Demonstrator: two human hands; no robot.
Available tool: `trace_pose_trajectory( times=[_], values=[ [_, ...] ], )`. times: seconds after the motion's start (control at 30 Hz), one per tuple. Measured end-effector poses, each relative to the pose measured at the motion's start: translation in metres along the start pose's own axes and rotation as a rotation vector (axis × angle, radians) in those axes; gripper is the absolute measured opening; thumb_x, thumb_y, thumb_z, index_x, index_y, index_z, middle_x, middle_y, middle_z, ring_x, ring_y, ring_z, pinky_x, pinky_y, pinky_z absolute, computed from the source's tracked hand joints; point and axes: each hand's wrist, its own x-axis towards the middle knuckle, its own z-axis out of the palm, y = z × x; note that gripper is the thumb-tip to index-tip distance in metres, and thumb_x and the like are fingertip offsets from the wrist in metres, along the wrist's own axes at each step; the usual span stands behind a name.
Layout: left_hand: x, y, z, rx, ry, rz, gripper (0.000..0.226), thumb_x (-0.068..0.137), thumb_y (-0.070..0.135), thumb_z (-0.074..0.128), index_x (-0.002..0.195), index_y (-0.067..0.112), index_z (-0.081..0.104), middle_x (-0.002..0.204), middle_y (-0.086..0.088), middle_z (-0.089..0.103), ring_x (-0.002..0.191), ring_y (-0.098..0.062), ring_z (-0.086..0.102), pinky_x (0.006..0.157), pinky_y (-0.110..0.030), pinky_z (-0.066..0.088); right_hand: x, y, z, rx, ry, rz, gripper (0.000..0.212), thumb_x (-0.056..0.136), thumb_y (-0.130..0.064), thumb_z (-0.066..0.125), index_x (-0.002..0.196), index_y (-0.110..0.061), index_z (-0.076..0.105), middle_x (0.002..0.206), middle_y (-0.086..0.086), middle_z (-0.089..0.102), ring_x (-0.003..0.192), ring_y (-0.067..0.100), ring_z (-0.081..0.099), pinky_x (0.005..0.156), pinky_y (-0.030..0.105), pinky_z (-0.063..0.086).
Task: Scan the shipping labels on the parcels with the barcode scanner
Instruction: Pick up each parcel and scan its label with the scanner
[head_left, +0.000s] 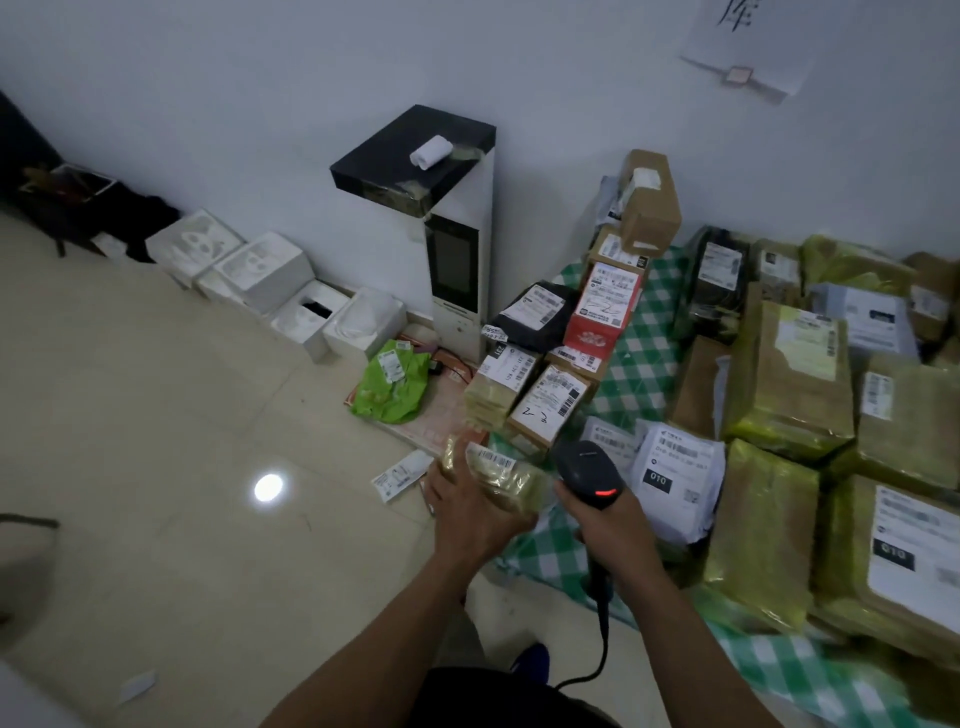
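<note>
My left hand (470, 512) grips a small parcel wrapped in yellowish tape (501, 470), its barcode label facing up. To its right my right hand (610, 527) grips the handle of a black barcode scanner (584, 470), whose red light glows; the head points forward, toward the stacked boxes. A box marked "2-3" (550, 402) lies just beyond the scanner. White mailers (672, 470) with labels lie to the right. Many more labelled parcels cover the green checked cloth (641, 364).
A white kiosk with a black top (457, 249) stands against the wall. White foam boxes (260, 275) line the wall to the left. A green bag (392, 387) and a loose label (400, 475) lie on the tiled floor. Large taped parcels (789, 379) crowd the right.
</note>
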Motion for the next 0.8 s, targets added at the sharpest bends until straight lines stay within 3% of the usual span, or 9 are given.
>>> trace_pose_trajectory(
  times=[0.1,0.2,0.3,0.37,0.43,0.57,0.63,0.7,0.8],
  values=[
    [-0.010,0.002,-0.021,-0.067,-0.046,0.040,0.146,0.048,0.054,0.093,0.159,0.040,-0.001,0.162,-0.012,0.006,0.152,-0.031,0.002,0.123,-0.055,0.020,0.005,-0.009,0.015,0.049,0.043,0.066,0.028,0.085,-0.034,0.083,0.107,-0.038,0.065,0.096,-0.002,0.074,0.086,0.023,0.072,0.086,0.048,0.061],
    [-0.010,0.008,-0.042,-0.123,-0.057,0.135,0.143,0.046,0.056,0.091,0.158,0.042,0.003,0.162,-0.001,0.004,0.153,-0.026,0.005,0.122,-0.055,0.026,0.007,-0.022,0.027,0.154,0.080,0.134,0.027,0.087,-0.033,0.083,0.109,-0.035,0.067,0.101,0.000,0.074,0.091,0.024,0.073,0.072,0.039,0.061],
    [0.001,0.015,-0.056,-0.171,-0.047,0.231,0.142,0.044,0.059,0.090,0.158,0.045,0.005,0.164,0.004,0.001,0.154,-0.019,0.003,0.121,-0.048,0.026,0.010,-0.035,0.040,0.307,0.084,0.203,0.046,0.073,-0.045,0.090,0.114,-0.034,0.072,0.108,-0.001,0.077,0.103,0.027,0.073,0.081,0.045,0.063],
    [0.011,0.019,-0.064,-0.188,-0.070,0.297,0.144,0.045,0.057,0.092,0.159,0.045,0.004,0.166,0.007,-0.002,0.155,-0.017,0.003,0.122,-0.048,0.027,0.012,-0.045,0.049,0.375,0.083,0.206,0.069,0.053,-0.058,0.095,0.114,-0.032,0.075,0.109,0.000,0.079,0.106,0.028,0.073,0.088,0.047,0.062],
    [0.021,0.022,-0.073,-0.209,-0.096,0.356,0.146,0.045,0.059,0.093,0.160,0.044,0.004,0.166,0.015,-0.004,0.157,-0.017,0.006,0.122,-0.051,0.030,0.018,-0.050,0.057,0.386,0.092,0.183,0.076,0.043,-0.061,0.097,0.109,-0.032,0.078,0.108,0.003,0.079,0.105,0.031,0.073,0.092,0.055,0.060],
    [0.043,0.023,-0.085,-0.294,-0.193,0.395,0.160,0.042,0.059,0.100,0.161,0.045,-0.007,0.167,0.023,-0.009,0.158,-0.010,0.007,0.120,-0.051,0.036,0.021,-0.062,0.069,0.399,0.129,0.108,0.053,0.059,-0.037,0.096,0.107,-0.022,0.079,0.107,0.010,0.079,0.103,0.033,0.074,0.094,0.053,0.059],
    [0.052,0.023,-0.089,-0.380,-0.263,0.384,0.159,0.045,0.057,0.101,0.159,0.050,-0.010,0.168,0.024,0.005,0.154,-0.007,0.022,0.118,-0.047,0.041,0.021,-0.066,0.073,0.405,0.189,0.053,0.044,0.067,-0.023,0.094,0.107,-0.016,0.078,0.103,0.011,0.079,0.100,0.034,0.075,0.091,0.050,0.061],
    [0.056,0.028,-0.093,-0.459,-0.305,0.355,0.137,0.055,0.058,0.098,0.155,0.061,0.005,0.164,0.020,0.026,0.147,-0.007,0.038,0.115,-0.046,0.045,0.020,-0.069,0.078,0.381,0.258,-0.012,0.038,0.072,-0.014,0.093,0.106,-0.012,0.077,0.099,0.009,0.080,0.097,0.031,0.076,0.083,0.044,0.063],
    [0.053,0.047,-0.099,-0.568,-0.299,0.382,0.077,0.084,0.044,0.083,0.138,0.071,0.035,0.148,0.026,0.048,0.136,0.000,0.049,0.111,-0.041,0.049,0.016,-0.069,0.083,0.339,0.316,-0.117,0.029,0.075,-0.007,0.090,0.098,-0.015,0.077,0.094,0.001,0.080,0.095,0.023,0.076,0.080,0.032,0.062]
  ],
)
